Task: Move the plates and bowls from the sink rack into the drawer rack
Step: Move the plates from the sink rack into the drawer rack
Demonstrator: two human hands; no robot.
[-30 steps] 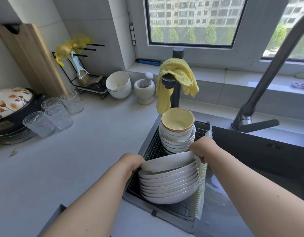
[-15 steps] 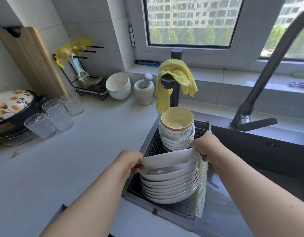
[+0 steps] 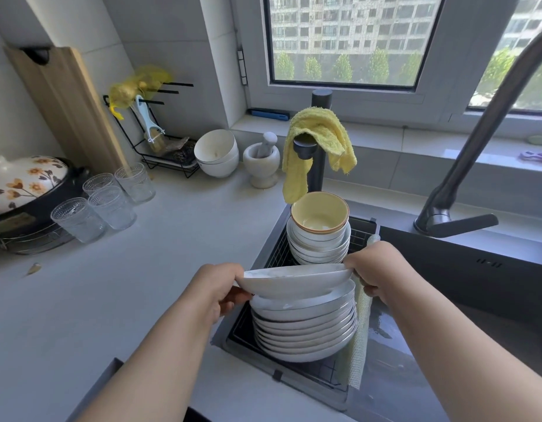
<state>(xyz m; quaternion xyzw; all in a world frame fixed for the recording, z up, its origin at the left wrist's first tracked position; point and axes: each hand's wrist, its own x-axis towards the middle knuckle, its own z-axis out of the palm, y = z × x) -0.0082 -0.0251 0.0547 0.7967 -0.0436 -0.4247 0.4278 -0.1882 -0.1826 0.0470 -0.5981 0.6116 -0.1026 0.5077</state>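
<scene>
Two stacks [image 3: 303, 327] [image 3: 320, 239] in sink rack [image 3: 281, 242].

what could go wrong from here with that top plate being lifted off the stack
1. The top plate is pinched only at its rims by the left hand and right hand; if wet, it may slip onto the plate stack and chip.
2. Swinging it back could clip the bowl stack close behind, topped by a yellow bowl.
3. The stack sits near the sink rack edge, so a knock might shift it.
</scene>
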